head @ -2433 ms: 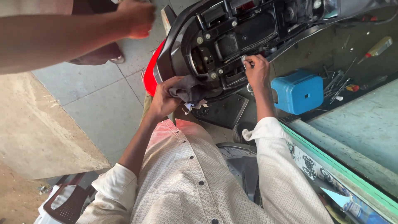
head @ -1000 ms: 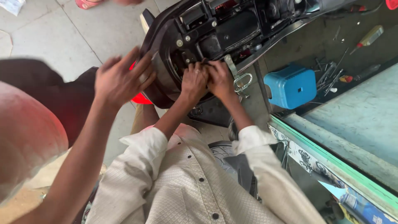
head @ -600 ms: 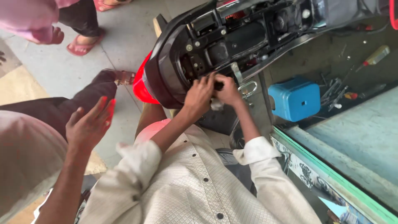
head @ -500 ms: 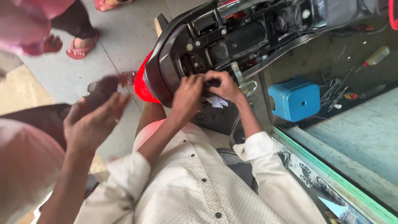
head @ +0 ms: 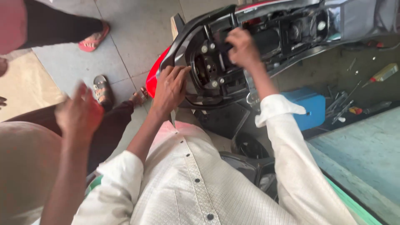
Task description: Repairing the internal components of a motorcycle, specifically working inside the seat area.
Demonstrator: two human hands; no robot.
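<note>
Hands are working at the black plastic rear frame of a red scooter [head: 216, 71], seat removed, tail pointing at the person. The left hand [head: 170, 87] is gripping the frame's rim, fingers curled over it. The right hand [head: 241, 48] is closing on a dark part inside. Another person's blurred hand [head: 79, 114] is hovering nearby; a blue plastic box [head: 310, 108] is lying beyond.

No packages, labels, signs, screens visible.
</note>
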